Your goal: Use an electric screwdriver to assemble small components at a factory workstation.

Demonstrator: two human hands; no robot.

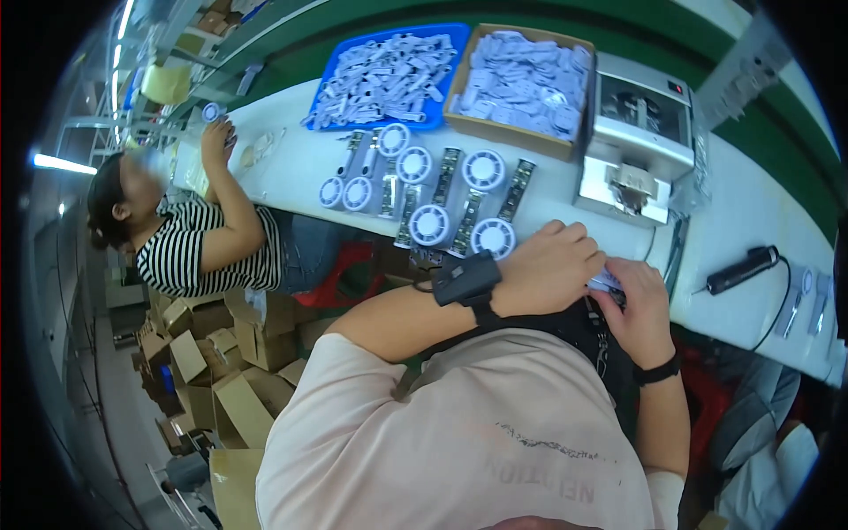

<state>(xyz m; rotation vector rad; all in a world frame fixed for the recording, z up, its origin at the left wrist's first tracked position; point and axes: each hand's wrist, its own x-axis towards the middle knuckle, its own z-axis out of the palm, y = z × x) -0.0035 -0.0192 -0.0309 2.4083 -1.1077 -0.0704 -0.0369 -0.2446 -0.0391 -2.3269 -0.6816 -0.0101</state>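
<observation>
Near the table's front edge, my two hands meet over a small white plastic part, mostly covered by fingers. My left hand is closed, its fingers curled over the far side of the part. My right hand pinches it between thumb and fingers from the right. Left of my hands lie several handheld fan pieces with round white grilles, and among them strips of dark circuit board. Some of these pieces sit close to my left wrist.
A blue tray and a cardboard box at the back hold heaped white plastic parts. A silver bench machine stands beside them. A corded black electric screwdriver lies right. At left a co-worker sits; empty cartons cover the floor.
</observation>
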